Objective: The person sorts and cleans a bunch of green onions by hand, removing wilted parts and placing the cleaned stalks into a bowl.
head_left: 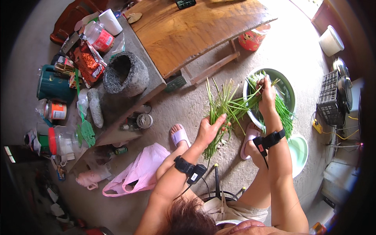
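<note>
My left hand [211,129] is closed around a loose bunch of long green stalks [224,102], which look like garlic chives. Their thin leaf ends hang below my fist toward the concrete floor. My right hand [266,95] is over a round basin [289,77], fingers closed on a few stalks; some stretch across between the two hands. Another heap of the greens [283,116] lies at the basin, its leaves draping over the near rim. Part of the basin's inside is hidden by my right hand and the greens.
A pink plastic bag [147,167] rests on the floor at left. A mint-green basin [298,155] sits beside my right arm. At upper left, a stone mortar [126,75] and pestle [95,108] stand on a slab beside a wooden table [188,35]. A black crate [327,92] is at right.
</note>
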`<act>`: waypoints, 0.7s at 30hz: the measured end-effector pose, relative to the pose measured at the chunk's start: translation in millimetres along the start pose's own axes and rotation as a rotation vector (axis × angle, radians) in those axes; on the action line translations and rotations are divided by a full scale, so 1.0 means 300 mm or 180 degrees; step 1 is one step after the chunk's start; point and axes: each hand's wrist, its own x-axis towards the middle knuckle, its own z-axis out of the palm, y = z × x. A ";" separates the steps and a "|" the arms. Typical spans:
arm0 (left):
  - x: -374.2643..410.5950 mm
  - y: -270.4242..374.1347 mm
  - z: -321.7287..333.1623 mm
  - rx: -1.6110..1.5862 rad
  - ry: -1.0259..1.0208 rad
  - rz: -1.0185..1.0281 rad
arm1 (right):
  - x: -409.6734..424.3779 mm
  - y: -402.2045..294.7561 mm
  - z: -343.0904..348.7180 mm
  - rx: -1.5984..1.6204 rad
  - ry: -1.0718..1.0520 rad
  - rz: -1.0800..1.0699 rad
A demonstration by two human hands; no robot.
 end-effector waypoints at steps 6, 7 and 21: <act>0.013 -0.005 -0.024 0.0023 -0.0065 0.0310 | 0.069 -0.055 -0.096 0.1108 0.0167 0.0056; 0.014 -0.006 -0.026 -0.0050 -0.0081 0.0299 | 0.059 -0.083 -0.084 0.1200 0.0410 0.0098; 0.011 0.048 -0.074 -0.0664 0.0358 -0.0023 | 0.122 -0.174 -0.290 0.0557 0.0362 -0.0427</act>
